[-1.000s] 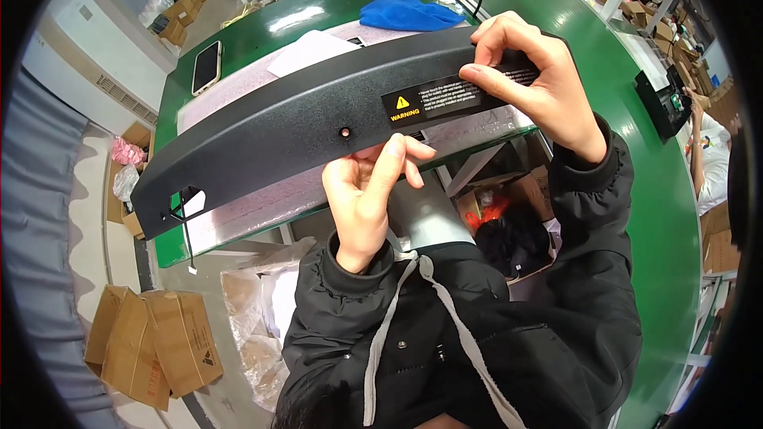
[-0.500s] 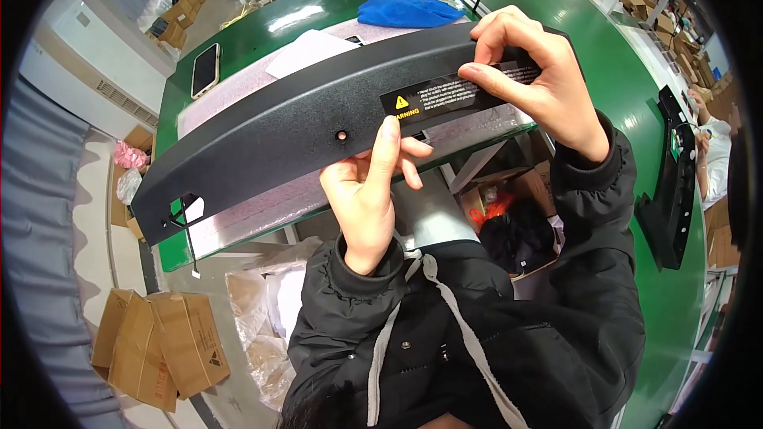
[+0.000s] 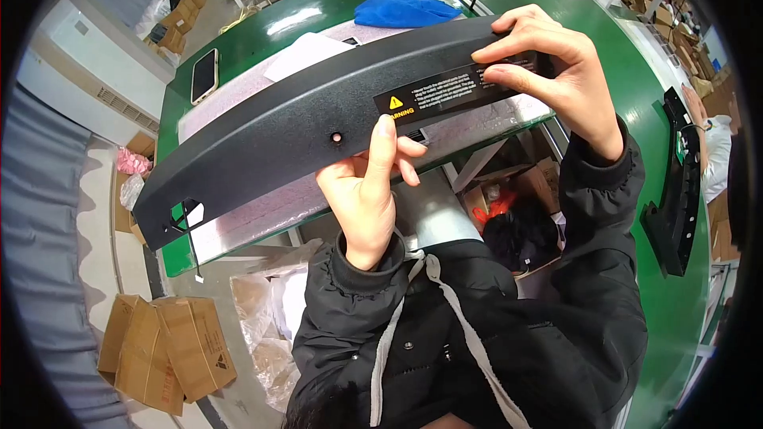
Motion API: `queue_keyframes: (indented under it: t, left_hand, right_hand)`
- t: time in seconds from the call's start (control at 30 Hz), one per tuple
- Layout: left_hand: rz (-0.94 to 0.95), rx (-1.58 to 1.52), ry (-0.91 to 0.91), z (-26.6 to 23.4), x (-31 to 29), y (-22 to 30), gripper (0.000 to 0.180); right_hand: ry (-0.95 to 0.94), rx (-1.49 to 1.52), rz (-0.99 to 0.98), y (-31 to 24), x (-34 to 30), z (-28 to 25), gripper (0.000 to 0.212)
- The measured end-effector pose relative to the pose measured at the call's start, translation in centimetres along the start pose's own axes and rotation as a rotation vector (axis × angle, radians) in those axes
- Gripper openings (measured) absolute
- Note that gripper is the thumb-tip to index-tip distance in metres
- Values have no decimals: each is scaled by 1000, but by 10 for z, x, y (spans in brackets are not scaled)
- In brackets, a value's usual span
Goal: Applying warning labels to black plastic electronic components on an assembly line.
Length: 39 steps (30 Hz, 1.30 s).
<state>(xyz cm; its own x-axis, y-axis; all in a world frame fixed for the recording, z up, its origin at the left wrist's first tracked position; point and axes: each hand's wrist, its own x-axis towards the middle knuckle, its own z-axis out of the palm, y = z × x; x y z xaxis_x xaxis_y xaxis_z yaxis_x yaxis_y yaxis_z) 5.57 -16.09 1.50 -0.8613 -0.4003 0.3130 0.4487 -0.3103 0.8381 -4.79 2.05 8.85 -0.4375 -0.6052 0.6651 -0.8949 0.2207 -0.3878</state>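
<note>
A long, curved black panel (image 3: 270, 139) is held up in front of me, tilted so its left end sits lower. It has a small round hole, a cutout near its left end and a thin cable hanging there. A black warning label (image 3: 445, 94) with yellow and white print lies on its right part. My left hand (image 3: 369, 199) is closed on the panel's lower edge, thumb on the front at the label's left corner, the other fingers partly hidden behind. My right hand (image 3: 560, 71) is closed at the panel's right end, thumb and forefinger against the label, another fingertip at the upper edge.
Under the panel is a green table (image 3: 179, 103) with a pinkish foam sheet (image 3: 246, 226), white paper (image 3: 306, 56), a phone (image 3: 205, 75) and a blue cloth (image 3: 405, 6). Another black part (image 3: 674, 191) lies at right near a co-worker's arm (image 3: 699, 123). Cardboard boxes (image 3: 167, 353) stand on the floor.
My right hand has slid right along the label, uncovering more of its print. My left hand keeps its hold, and the panel has shifted only slightly.
</note>
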Motion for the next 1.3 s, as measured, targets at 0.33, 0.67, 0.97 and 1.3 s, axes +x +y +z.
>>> queue_keyframes:
  t: [0.33, 0.67, 0.97, 1.3]
  left_hand:
    - [13, 17, 19, 1, 2, -1, 14]
    - [33, 60, 43, 2, 1, -2, 16]
    - [47, 76, 75, 4, 1, -2, 16]
    - [59, 71, 82, 4, 1, -3, 15]
  right_hand:
    - [44, 91, 255, 4, -2, -8, 37]
    - [36, 114, 254, 10, -1, -7, 37]
    - [15, 75, 281, 6, 0, -8, 39]
    - [32, 75, 220, 8, -2, -8, 39]
